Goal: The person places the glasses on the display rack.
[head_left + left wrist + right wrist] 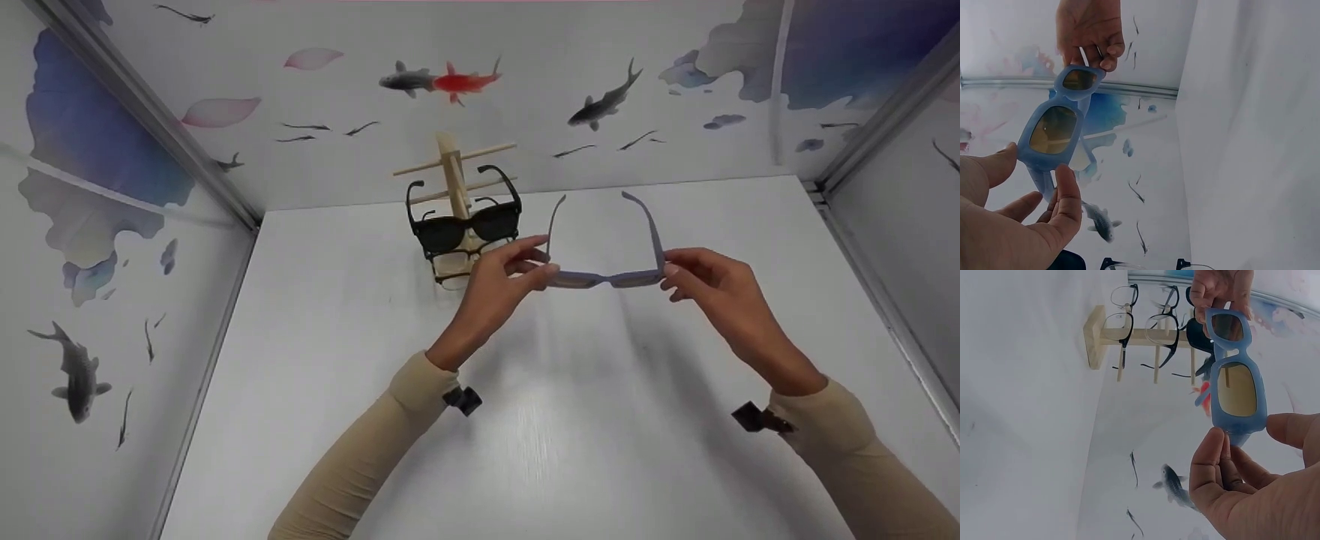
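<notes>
A pair of blue sunglasses [636, 280] with yellowish-brown lenses is held above the white table, temples unfolded and pointing away. My left hand [499, 277] grips the left end of the front, thumb on one side and fingers on the other, as the left wrist view shows on the blue frame [1026, 151]. At the opposite end, my right hand [716, 289] pinches the corner by the hinge. The right wrist view shows that thumb and the fingertips [1213, 439] at the rim.
Behind my left hand stands a wooden glasses rack [454, 184] with crossbars. It carries black sunglasses [442, 235] and, lower down, clear-lens glasses [1123, 332] with dark frames. Printed panels with fish [79, 379] enclose the table [315, 450] at the back and sides.
</notes>
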A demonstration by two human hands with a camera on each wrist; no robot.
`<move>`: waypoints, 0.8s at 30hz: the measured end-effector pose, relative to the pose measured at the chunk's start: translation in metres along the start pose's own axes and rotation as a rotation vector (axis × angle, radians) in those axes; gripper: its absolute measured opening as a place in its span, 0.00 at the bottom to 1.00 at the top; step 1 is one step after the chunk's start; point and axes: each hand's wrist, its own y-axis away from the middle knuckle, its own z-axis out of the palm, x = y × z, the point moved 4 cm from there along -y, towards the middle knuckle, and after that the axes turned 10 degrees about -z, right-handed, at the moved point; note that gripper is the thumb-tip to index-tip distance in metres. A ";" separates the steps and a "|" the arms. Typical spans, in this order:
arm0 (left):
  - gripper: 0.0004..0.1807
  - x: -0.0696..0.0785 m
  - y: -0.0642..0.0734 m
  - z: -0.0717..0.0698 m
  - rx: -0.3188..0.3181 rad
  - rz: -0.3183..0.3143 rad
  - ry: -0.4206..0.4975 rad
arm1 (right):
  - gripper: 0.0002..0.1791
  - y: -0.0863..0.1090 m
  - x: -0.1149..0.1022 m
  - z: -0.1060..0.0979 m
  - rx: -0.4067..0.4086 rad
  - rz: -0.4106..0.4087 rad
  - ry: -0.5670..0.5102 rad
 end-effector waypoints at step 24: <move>0.29 0.029 0.018 -0.023 0.052 0.067 0.011 | 0.20 -0.015 -0.035 0.008 -0.007 -0.121 -0.053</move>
